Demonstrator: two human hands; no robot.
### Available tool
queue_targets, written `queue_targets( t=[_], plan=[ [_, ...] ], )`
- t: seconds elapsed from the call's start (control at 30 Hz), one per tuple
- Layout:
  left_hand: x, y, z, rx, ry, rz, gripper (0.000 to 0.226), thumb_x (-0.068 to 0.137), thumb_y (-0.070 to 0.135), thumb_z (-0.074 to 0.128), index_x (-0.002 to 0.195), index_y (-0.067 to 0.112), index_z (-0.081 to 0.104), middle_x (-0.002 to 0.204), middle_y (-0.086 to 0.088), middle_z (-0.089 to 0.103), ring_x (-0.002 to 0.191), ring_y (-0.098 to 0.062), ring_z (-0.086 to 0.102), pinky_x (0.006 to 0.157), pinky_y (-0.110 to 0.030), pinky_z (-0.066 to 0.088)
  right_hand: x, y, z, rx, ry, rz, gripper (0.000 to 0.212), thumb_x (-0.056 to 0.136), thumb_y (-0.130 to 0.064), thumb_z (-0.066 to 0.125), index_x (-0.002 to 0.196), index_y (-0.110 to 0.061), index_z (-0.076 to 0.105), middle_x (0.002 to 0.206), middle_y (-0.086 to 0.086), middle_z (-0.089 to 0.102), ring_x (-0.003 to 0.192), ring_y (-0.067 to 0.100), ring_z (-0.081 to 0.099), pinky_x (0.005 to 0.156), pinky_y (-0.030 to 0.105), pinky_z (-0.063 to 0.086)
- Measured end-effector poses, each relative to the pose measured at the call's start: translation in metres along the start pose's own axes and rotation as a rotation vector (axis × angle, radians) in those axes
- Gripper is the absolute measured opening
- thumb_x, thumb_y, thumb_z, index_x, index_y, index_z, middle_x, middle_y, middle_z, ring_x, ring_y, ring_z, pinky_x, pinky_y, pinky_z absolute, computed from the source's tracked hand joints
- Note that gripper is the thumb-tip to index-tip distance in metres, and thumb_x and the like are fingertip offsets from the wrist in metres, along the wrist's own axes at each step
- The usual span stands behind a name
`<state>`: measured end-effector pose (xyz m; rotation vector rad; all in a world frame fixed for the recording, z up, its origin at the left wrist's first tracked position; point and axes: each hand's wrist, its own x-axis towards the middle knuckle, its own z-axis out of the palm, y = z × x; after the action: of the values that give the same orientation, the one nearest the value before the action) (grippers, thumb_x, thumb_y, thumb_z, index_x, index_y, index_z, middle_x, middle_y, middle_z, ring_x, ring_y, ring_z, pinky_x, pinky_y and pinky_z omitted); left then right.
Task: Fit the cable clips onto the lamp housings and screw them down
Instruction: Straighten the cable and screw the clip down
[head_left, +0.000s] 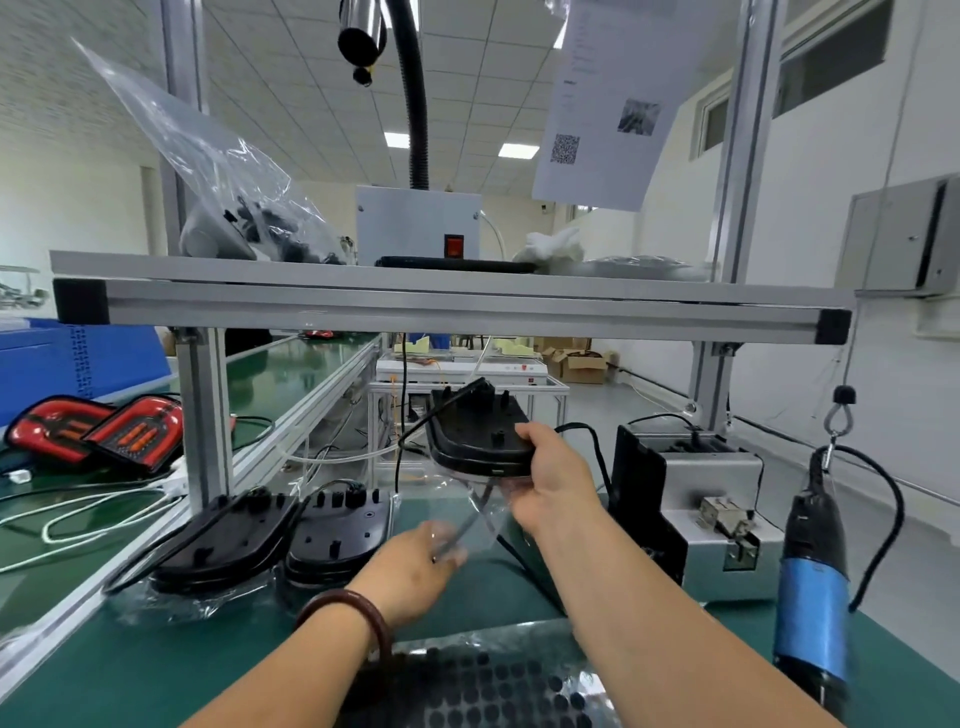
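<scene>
Gripping the near edge of a black plastic lamp housing (475, 436), the right hand (550, 478) holds it raised above the green table (156, 665), toward 12 o'clock from the person. The grip is clamped on the housing, thumb on top and fingers wrapped under the rim. The housing's ribbed back faces up, and a thin black cable (402, 441) hangs from its far end.

Just below, a clear plastic bag (483, 514) trails from the housing down to the left hand (415, 566). That hand's grip is closed on the film, fingers curled round it, though motion blur hides how they lie. A dark red bead bracelet (348, 608) circles the left wrist.

At 10 o'clock two more black lamp housings in clear wrapping (223, 540) lie side by side on the table, backs up. Further out at 10 o'clock are two red-lensed tail lamps (93, 431). At 2 o'clock stands a grey metal screw feeder box (717, 499), and at 3 o'clock a blue and black electric screwdriver (813, 577) hangs on a hook. At 6 o'clock a sheet of round black pads (493, 680) lies under clear film. On the aluminium shelf (415, 306) at 11 o'clock sits a clear bag of small black parts (260, 228).
</scene>
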<state>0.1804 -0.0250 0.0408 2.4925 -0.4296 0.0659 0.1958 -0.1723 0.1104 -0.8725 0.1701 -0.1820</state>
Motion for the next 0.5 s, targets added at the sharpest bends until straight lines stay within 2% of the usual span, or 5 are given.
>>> queue_targets(
  t=[0.1,0.2,0.33,0.43,0.5],
  plan=[
    [-0.005,0.0,-0.012,-0.154,-0.044,0.005,0.049,0.077,0.073,0.05,0.106,0.034,0.058,0.109,0.014,0.063,0.102,-0.008,0.059,0.093,-0.026,0.044,-0.008,-0.011,-0.006,-0.03,-0.031,-0.037,0.009,0.089,-0.003,0.056,0.097,-0.006,0.058,0.097,0.019,0.066,0.086,0.032,0.063,0.086,0.047,0.053],
    [-0.011,-0.001,-0.027,-0.335,-0.065,0.018,0.039,0.085,0.068,0.036,0.097,0.041,0.06,0.091,0.022,0.053,0.087,-0.002,0.051,0.081,-0.024,0.039,-0.024,-0.026,-0.017,0.003,-0.049,-0.042,0.005,0.089,-0.005,0.057,0.092,-0.005,0.06,0.094,0.019,0.068,0.081,0.031,0.065,0.074,0.043,0.056],
    [-0.009,-0.008,-0.047,-0.368,0.194,-0.051,0.046,0.097,0.049,0.032,0.083,0.02,0.064,0.058,0.006,0.044,0.051,-0.011,0.04,0.055,-0.025,0.034,-0.058,-0.041,-0.037,0.051,-0.138,-0.055,0.012,0.088,-0.011,0.056,0.099,-0.006,0.06,0.094,0.018,0.067,0.079,0.03,0.065,0.063,0.038,0.055],
    [0.001,-0.003,-0.069,-0.32,0.376,-0.137,0.041,0.101,0.036,0.035,0.086,0.012,0.064,0.066,-0.006,0.057,0.06,-0.021,0.051,0.062,-0.029,0.04,-0.089,-0.037,-0.056,-0.03,-0.203,-0.017,0.013,0.088,-0.014,0.053,0.086,-0.009,0.065,0.09,0.016,0.07,0.085,0.033,0.066,0.088,0.053,0.053],
    [0.011,0.002,-0.084,-0.307,0.456,-0.157,0.036,0.101,0.025,0.038,0.097,0.002,0.065,0.094,-0.021,0.065,0.088,-0.034,0.06,0.078,-0.036,0.046,-0.107,-0.026,-0.07,-0.08,-0.198,0.007,0.026,0.088,-0.013,0.053,0.072,-0.009,0.073,0.083,0.015,0.072,0.075,0.03,0.069,0.08,0.047,0.057]
  ],
)
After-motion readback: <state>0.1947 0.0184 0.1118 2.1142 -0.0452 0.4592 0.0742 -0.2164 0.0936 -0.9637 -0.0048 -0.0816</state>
